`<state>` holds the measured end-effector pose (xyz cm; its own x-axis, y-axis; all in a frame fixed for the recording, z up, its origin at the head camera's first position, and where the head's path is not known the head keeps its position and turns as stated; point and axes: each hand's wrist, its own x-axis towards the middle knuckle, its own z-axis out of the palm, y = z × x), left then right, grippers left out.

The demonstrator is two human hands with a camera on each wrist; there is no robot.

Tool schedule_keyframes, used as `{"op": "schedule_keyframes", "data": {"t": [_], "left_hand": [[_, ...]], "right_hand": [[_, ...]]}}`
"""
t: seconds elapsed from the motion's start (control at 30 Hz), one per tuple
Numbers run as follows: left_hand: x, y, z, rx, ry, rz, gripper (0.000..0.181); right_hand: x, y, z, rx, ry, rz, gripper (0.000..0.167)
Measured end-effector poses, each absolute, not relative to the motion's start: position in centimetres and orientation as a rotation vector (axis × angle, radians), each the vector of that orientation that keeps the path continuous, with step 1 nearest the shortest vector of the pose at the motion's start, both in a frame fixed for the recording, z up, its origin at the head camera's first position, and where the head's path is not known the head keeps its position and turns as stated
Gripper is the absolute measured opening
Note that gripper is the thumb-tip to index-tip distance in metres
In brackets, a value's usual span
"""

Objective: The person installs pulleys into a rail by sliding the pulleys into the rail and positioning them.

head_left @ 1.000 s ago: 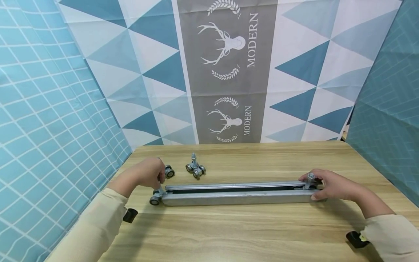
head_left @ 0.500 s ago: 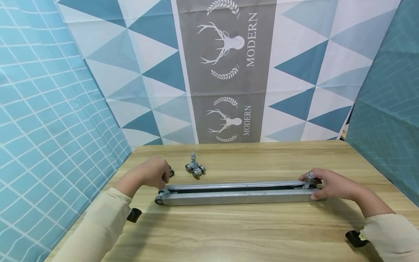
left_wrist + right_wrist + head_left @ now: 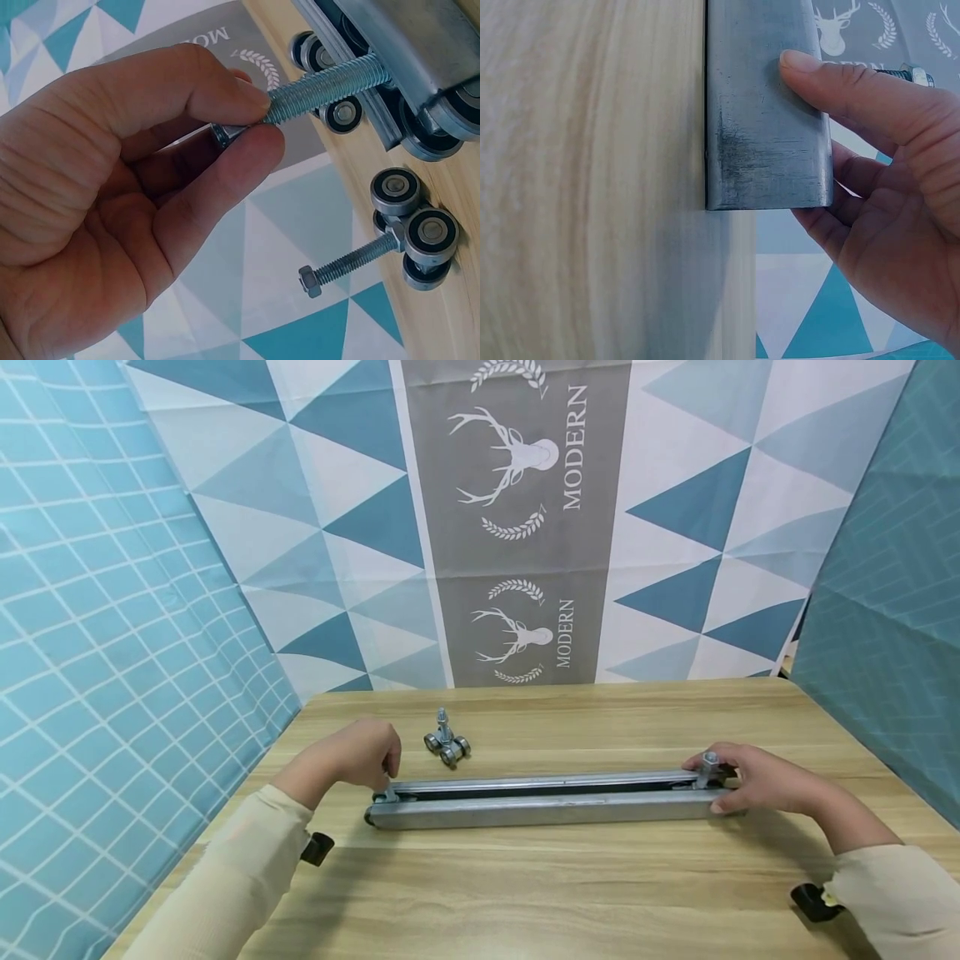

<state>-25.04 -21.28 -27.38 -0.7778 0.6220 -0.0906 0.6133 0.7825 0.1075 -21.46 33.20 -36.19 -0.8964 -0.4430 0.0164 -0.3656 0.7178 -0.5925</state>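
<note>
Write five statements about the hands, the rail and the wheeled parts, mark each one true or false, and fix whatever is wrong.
1. The left hand pinches a threaded bolt at one end of the metal rail. True.
2. Only the left hand touches anything. False: the right hand holds the rail's opposite end.
3. The rail stands on end. False: it lies along the wooden tabletop.
4. A loose wheeled trolley sits beyond the rail, as the person sees it. True.
5. Both hands are empty. False: each holds metal.

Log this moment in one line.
left grip: pinches trolley bolt at left end of rail | right grip: holds right end | second bolt: upright at right end | loose trolley: on table
</note>
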Motion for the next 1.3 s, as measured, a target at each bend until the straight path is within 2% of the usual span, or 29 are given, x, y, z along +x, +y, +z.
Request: {"op": "schedule_keyframes", "data": {"t": [0.17, 0.43, 1.3], "left_hand": [[-24.9, -20.7, -27.3, 0.981, 2.852, 0.096, 0.025], [-24.9, -20.0, -27.4, 1.022, 2.843, 0.107, 0.032], [-24.9, -17.6, -27.5, 1.194, 2.815, 0.139, 0.024]], "right_hand": [[-21.5, 33.2, -36.2, -0.659, 2.8, -0.908, 0.058], [-21.4, 33.3, -36.1, -0.653, 2.813, -0.9, 0.059], [-21.5, 33.5, -36.2, -0.664, 2.804, -0.906, 0.058]]}}
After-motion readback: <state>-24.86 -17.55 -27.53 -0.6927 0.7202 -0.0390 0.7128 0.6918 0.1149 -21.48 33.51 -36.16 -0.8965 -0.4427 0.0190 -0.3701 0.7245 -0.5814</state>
